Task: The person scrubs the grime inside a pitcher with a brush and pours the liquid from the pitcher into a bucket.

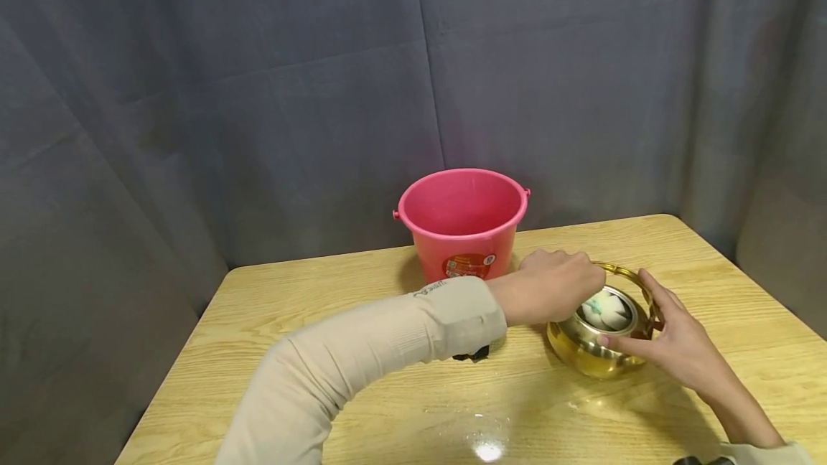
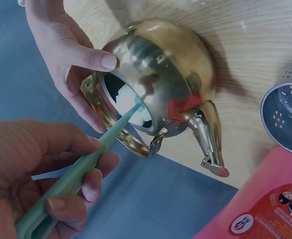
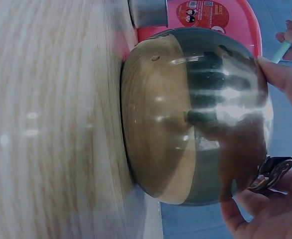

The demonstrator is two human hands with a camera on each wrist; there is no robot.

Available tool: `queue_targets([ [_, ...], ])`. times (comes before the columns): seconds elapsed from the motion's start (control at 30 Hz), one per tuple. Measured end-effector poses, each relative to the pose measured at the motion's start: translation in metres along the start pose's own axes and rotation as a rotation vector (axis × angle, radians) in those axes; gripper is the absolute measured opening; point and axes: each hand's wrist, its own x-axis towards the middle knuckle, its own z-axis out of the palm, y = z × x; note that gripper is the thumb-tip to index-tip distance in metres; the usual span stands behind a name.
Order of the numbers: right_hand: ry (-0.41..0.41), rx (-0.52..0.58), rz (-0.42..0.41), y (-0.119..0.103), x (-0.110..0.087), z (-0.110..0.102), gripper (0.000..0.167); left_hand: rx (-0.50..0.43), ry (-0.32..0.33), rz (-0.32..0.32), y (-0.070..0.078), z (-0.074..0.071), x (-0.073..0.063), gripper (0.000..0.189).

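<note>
A shiny gold kettle (image 1: 591,357) with a short spout and hinged bail handle (image 1: 618,269) stands lidless on the table. My left hand (image 1: 549,289) grips the pale green handle (image 2: 78,169) of a sponge brush, seen in the left wrist view. Its white sponge head (image 1: 607,311) sits in the kettle's round opening. At the kettle's right side, my right hand (image 1: 681,343) holds the body, thumb on the front and fingers by the handle. The right wrist view shows the kettle's side (image 3: 196,119) between that thumb and the other fingers.
A pink bucket (image 1: 452,253) stands behind and left of the kettle. Near it is a perforated metal strainer (image 2: 285,119), hidden behind my left arm in the head view. Water drops (image 1: 478,422) wet the wooden table (image 1: 310,300). Grey curtains (image 1: 310,128) hang behind.
</note>
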Motion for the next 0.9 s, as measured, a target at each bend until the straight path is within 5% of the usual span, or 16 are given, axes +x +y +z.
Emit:
queue_targets([
  [0.9,-0.003,-0.013,0.002,0.0036,0.0028,-0.0013,0.117,-0.162,0.037,-0.077,-0.0057,0.0019,-0.0010,0.020],
])
